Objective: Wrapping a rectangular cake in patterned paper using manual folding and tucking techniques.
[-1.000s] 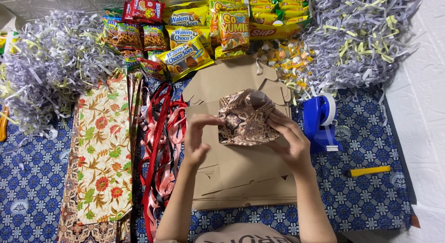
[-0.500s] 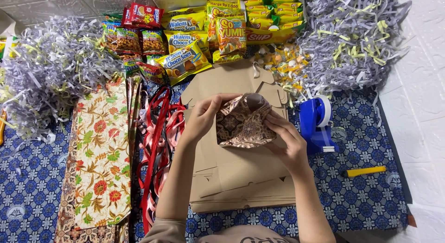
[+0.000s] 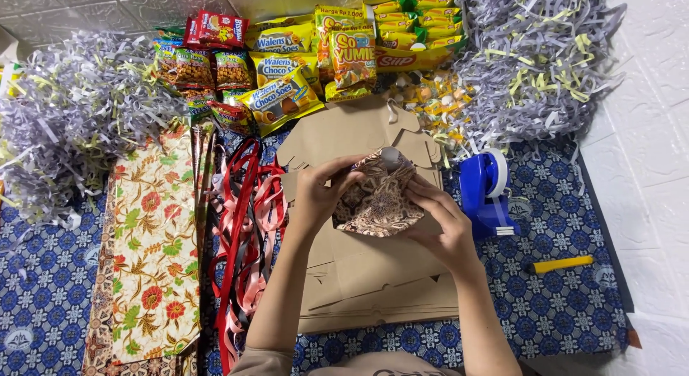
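Brown patterned paper bag (image 3: 377,200) at centre, held over flat kraft cardboard boxes (image 3: 373,290). Red and black satin ribbons (image 3: 240,232) at 9 o'clock; floral wrapping paper sheets (image 3: 147,254) beyond them. Blue plastic tape dispenser (image 3: 484,193) at 3 o'clock. Foil snack packets (image 3: 287,60) at 12 o'clock.

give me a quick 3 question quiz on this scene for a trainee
1. True or false: both hands hold the brown patterned paper bag.
2. What stands just right of the flat brown cardboard cutouts? A) blue tape dispenser B) green bottle C) silver scissors
3. Fill in: the red and pink ribbons lie between the cardboard and the ____ wrapping paper.

Key
1. True: the left hand and right hand grip the brown patterned paper bag at its two sides.
2. A: the blue tape dispenser stands beside the flat brown cardboard cutouts.
3. Floral: the red and pink ribbons lie beside the floral wrapping paper.
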